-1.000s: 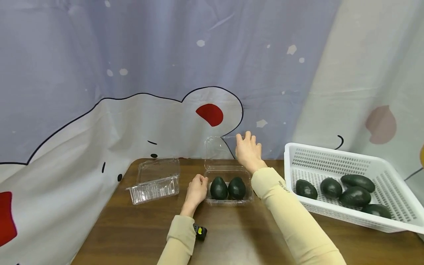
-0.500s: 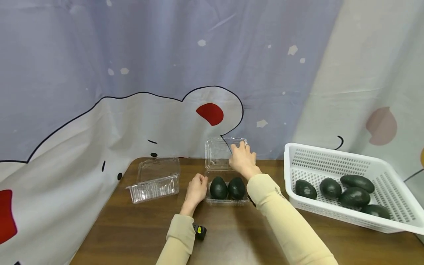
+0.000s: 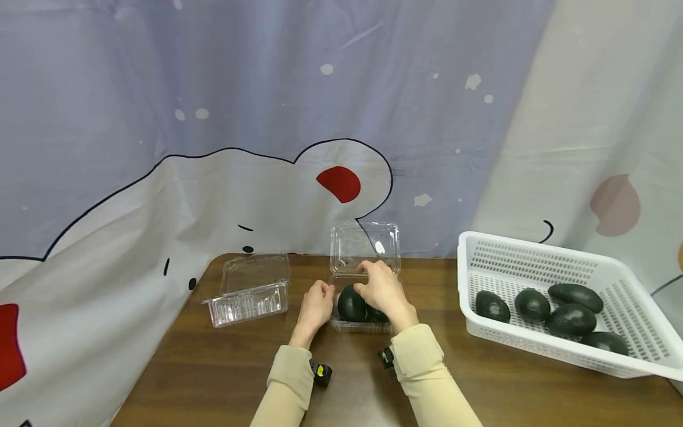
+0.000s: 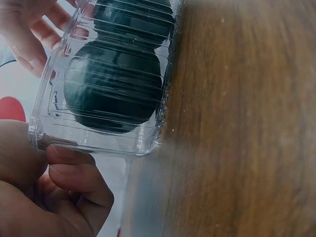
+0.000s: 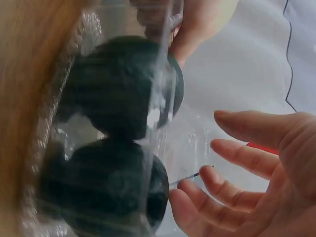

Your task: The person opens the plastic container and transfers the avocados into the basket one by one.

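**Two avocados boxed, both hands at the clamshell**

A clear clamshell box [image 3: 364, 296] is seen at the middle of the brown table [image 3: 213, 367], with its lid [image 3: 365, 247] standing upright behind it. Two dark avocados [image 3: 352, 303] are held in its tray, side by side. The tray's left edge is gripped by the left hand [image 3: 317, 306], fingers curled against the ribbed plastic wall, as is confirmed in the left wrist view [image 4: 54, 192]. The right hand [image 3: 380, 290] is placed over the right-hand avocado, which is largely covered by it; in the right wrist view its fingers [image 5: 247, 158] are shown relaxed and spread, closed on nothing. A second, empty clamshell [image 3: 249, 290] is set well to the left. A white basket [image 3: 533, 255] with five more avocados [image 3: 572, 316] is placed at the right. A printed curtain [image 3: 213, 118] is hung behind.
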A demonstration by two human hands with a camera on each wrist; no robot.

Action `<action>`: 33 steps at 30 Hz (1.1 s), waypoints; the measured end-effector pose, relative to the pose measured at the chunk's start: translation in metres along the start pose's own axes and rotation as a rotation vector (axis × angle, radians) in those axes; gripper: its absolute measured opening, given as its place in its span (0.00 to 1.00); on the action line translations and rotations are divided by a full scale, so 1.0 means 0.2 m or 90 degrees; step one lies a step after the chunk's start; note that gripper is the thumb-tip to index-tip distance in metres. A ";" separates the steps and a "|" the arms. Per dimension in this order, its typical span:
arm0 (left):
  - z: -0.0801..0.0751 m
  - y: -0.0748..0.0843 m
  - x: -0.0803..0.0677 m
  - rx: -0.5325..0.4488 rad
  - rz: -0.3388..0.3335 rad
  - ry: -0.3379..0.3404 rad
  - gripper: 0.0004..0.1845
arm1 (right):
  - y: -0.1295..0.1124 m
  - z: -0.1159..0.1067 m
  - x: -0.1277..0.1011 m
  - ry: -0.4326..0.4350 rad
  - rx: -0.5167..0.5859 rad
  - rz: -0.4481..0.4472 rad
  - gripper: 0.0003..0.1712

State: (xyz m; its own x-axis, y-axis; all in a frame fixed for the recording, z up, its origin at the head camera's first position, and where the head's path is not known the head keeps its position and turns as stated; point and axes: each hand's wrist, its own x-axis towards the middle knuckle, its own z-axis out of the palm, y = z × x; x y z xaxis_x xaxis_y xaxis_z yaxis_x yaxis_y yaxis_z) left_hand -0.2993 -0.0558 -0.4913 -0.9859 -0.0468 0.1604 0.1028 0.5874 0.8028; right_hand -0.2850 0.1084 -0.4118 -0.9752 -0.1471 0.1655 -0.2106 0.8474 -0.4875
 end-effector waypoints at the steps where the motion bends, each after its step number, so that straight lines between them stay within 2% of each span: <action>1: -0.01 0.00 0.00 0.000 -0.002 -0.001 0.12 | -0.01 0.01 -0.01 0.007 0.000 0.002 0.18; 7: -0.01 0.00 0.01 -0.004 -0.012 -0.009 0.12 | -0.04 0.07 -0.06 0.042 0.000 0.001 0.19; 14: -0.01 0.00 0.01 -0.009 -0.011 -0.009 0.12 | -0.06 0.13 -0.08 0.066 -0.042 0.005 0.18; 19: -0.01 0.00 0.01 -0.014 -0.018 -0.021 0.13 | -0.07 0.16 -0.08 0.060 -0.042 0.016 0.20; 28: -0.02 0.01 0.01 -0.016 -0.020 -0.028 0.13 | -0.11 0.22 -0.09 0.065 -0.046 -0.056 0.18; 33: -0.01 0.01 0.01 -0.010 -0.028 -0.025 0.13 | -0.11 0.27 -0.09 0.043 -0.043 -0.062 0.21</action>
State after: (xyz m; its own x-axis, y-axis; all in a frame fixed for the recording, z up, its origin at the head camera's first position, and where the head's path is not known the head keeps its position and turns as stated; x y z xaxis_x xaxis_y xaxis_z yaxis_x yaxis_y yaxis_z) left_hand -0.3002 -0.0574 -0.4885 -0.9939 -0.0411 0.1020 0.0602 0.5728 0.8175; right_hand -0.2671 0.0647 -0.4505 -0.9430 -0.1976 0.2676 -0.2967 0.8636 -0.4077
